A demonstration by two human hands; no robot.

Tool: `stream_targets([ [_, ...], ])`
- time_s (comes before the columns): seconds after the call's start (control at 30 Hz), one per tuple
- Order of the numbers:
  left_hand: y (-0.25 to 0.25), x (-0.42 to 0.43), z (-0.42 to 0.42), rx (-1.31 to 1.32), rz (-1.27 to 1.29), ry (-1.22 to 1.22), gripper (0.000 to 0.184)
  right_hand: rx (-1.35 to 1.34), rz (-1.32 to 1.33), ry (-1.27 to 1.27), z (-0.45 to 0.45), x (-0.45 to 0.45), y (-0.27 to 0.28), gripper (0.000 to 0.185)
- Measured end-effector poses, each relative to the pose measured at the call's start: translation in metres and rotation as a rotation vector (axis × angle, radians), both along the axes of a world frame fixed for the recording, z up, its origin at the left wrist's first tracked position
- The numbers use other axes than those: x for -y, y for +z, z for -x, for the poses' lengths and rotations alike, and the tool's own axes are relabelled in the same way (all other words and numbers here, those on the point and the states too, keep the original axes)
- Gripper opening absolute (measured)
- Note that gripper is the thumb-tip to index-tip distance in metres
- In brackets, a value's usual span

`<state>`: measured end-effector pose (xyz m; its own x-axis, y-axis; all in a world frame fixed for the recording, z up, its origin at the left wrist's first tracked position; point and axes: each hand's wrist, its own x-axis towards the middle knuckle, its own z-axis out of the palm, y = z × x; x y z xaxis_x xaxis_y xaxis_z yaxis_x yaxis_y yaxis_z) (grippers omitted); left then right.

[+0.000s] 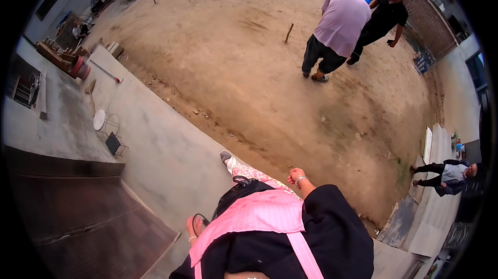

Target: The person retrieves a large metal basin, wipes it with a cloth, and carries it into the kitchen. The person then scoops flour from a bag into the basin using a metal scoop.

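Observation:
My right hand (295, 176), with a bracelet at the wrist, is held out in front of me over the dirt ground (249, 87). Its fingers are curled in, and whatever they hold, if anything, is too small to make out. At my left side, my left hand (195, 226) hangs beside the pink apron (254, 211). A dark loop (203, 219), apparently a bag strap, passes at its fingers; whether they grip it is unclear. One shoe (225, 156) of mine shows on the concrete path (171, 159).
Two people (342, 19) stand together on the dirt at the upper right. Another person (448, 175) stands at the far right. Left of the path are a round stool (99, 120), a black-topped stool (112, 143) and a red bucket (80, 68). A stake (289, 33) stands in the dirt.

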<state>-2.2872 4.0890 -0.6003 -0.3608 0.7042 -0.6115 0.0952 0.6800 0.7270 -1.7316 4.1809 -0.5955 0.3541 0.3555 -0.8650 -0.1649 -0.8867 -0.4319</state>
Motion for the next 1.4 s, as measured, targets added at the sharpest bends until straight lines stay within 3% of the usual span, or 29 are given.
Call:
stream_targets([
  [0.3,0.027,-0.178,0.072,0.059,0.035,0.231,0.028,0.014,0.148,-0.167,0.111,-0.138,-0.069,0.016],
  [0.43,0.049,-0.24,0.118,0.054,-0.022,0.351,0.027,-0.072,0.035,-0.152,0.163,-0.239,-0.067,0.016],
  [0.57,0.074,-0.306,0.15,0.074,-0.127,0.439,0.026,-0.094,-0.129,-0.053,0.206,-0.353,-0.023,0.02],
  [0.63,0.064,-0.336,0.174,0.193,-0.151,0.484,0.025,-0.114,-0.206,-0.035,0.22,-0.394,-0.01,0.023],
  [0.67,0.064,-0.355,0.189,0.385,-0.159,0.54,0.023,-0.124,-0.242,-0.047,0.226,-0.411,-0.005,0.024],
  [0.77,0.06,-0.415,0.207,0.106,0.113,0.399,0.023,-0.108,-0.279,-0.139,0.244,-0.454,0.002,0.025],
  [0.93,0.022,-0.524,0.292,-0.169,0.196,-0.426,0.023,0.03,-0.145,-0.396,0.282,-0.445,-0.008,0.02],
  [1.0,0.024,-0.575,0.324,-0.34,0.271,-0.778,0.024,0.035,0.056,-0.472,0.303,-0.421,-0.034,0.017],
  [1.07,0.015,-0.588,0.36,-0.306,0.252,-0.771,0.022,-0.04,0.309,-0.463,0.326,-0.396,-0.054,0.019],
  [1.13,-0.025,-0.634,0.388,-0.09,0.075,-0.402,0.019,-0.017,0.322,-0.459,0.355,-0.391,-0.05,0.018],
  [1.2,-0.019,-0.664,0.398,0.053,0.049,-0.077,0.017,0.019,0.264,-0.455,0.379,-0.397,-0.043,0.018],
  [1.27,0.029,-0.716,0.373,0.127,0.164,0.225,0.016,0.045,0.212,-0.453,0.395,-0.412,-0.039,0.019],
  [1.4,0.02,-0.743,0.37,0.256,0.086,0.266,0.015,0.078,0.093,-0.449,0.405,-0.455,-0.018,0.021],
])
